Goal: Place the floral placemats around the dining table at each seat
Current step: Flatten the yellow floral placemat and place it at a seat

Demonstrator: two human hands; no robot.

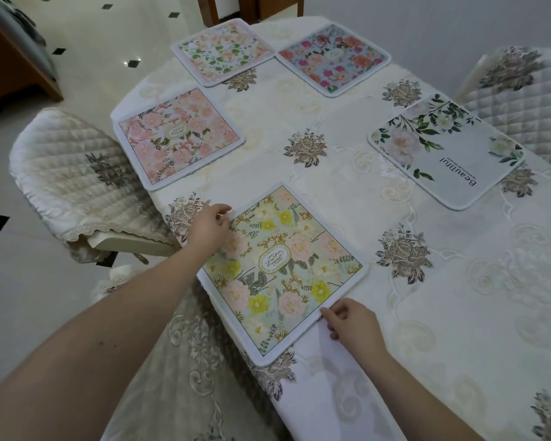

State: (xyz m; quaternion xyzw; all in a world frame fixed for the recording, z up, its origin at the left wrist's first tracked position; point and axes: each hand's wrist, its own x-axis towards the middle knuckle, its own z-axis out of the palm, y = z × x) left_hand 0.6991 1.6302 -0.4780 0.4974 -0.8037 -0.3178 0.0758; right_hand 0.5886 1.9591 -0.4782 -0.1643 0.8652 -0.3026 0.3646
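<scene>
Dining table (347, 192) under a cream embroidered tablecloth, right and near edges cut off by frame; tablecloth drape hides the legs. Quilted chair (77, 173) at left, second quilted chair (522, 90) at right partly cropped, a wooden chair (252, 7) at the far end mostly out of frame. Five floral placemats lie flat: yellow-flower placemat (283, 272) at the near-left edge, rotated diamond-wise, long axis running near corner to far corner, its near corner slightly overhanging the table edge, logo text too distorted to read. Pink placemat (178, 138) by the left chair; pale peach placemat (221, 50) and red-orange placemat (333, 58) at the far end; white "Beautiful" placemat (446, 151) at right, text sideways. Left hand (209, 226) rests on the yellow mat's left corner, fingers curled pinching its edge. Right hand (352, 323) pinches the mat's right-near edge, fingertips partly tucked under, so the grip is hard to make out.
</scene>
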